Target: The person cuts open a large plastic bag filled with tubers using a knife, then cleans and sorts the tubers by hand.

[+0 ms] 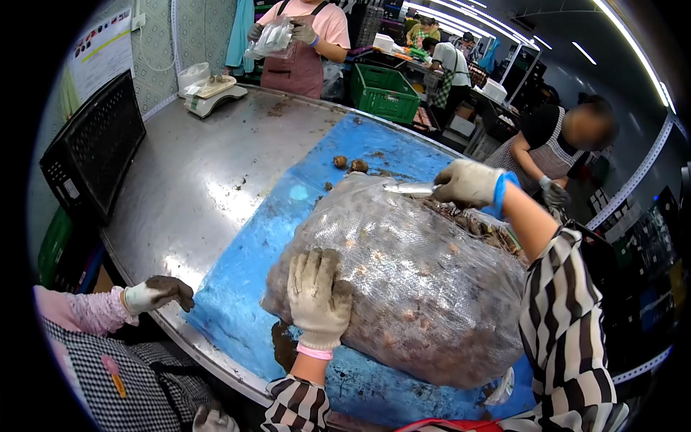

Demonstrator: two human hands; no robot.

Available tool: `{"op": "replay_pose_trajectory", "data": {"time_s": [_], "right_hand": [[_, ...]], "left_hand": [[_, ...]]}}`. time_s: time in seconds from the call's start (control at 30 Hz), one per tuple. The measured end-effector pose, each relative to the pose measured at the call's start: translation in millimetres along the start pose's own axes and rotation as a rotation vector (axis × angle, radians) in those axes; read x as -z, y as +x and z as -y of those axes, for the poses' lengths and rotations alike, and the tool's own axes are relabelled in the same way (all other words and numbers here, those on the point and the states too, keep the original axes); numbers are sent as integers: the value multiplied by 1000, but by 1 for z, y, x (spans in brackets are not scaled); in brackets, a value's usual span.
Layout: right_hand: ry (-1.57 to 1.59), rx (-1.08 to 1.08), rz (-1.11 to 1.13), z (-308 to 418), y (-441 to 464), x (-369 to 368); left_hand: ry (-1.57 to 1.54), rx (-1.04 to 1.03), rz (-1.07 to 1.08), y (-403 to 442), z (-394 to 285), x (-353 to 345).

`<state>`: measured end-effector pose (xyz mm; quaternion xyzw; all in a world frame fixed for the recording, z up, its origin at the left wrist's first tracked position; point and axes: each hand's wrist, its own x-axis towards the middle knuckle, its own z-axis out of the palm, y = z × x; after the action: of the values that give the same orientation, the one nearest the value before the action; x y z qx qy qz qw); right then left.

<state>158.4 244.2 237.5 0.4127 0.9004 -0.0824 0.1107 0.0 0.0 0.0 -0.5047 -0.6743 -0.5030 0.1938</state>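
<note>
A black crate [93, 147] tilts at the table's [209, 165] edge; the left hand [317, 291], fingers outstretched, lies on a clear sack [417, 266] of brownish lumps [410, 315], atop blue sheeting [248, 248]; beyond, a green crate [386, 95]; the right hand's [468, 183] fingers grip a blade [410, 188].

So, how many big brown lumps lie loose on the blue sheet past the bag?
2: the left lump and the right lump, side by side on the blue sheet, just beyond the bag. Smaller bits lie nearby; the bag may hide more.
</note>
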Motion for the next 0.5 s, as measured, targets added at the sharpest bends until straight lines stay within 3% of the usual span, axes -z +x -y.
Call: {"op": "replay_pose_trajectory", "data": {"time_s": [0.07,0.1,0.17,0.2,0.3,0.33,0.43,0.5], "right_hand": [[41,-103,81,2,-13,16],[-100,-183,167,-1,-15,15],[-80,-77,57,-11,2,1],[-5,-136,78,-8,2,2],[-48,63,12,-47,4,-10],[-14,-76,91,-30,-6,-3],[-38,-97,90,-6,-20,5],[-50,9,52,-26,-18,2]], "left_hand": [[27,-18,-23,0,-6,9],[-13,105,5,-28,-34,-5],[16,44,-16,-7,-9,-7],[19,11,-27,0,-1,-5],[9,14,-37,-6,-5,-5],[5,17,-36,-5,-5,-5],[13,13,-17,0,-2,-4],[21,22,-17,-1,-3,-3]]}}
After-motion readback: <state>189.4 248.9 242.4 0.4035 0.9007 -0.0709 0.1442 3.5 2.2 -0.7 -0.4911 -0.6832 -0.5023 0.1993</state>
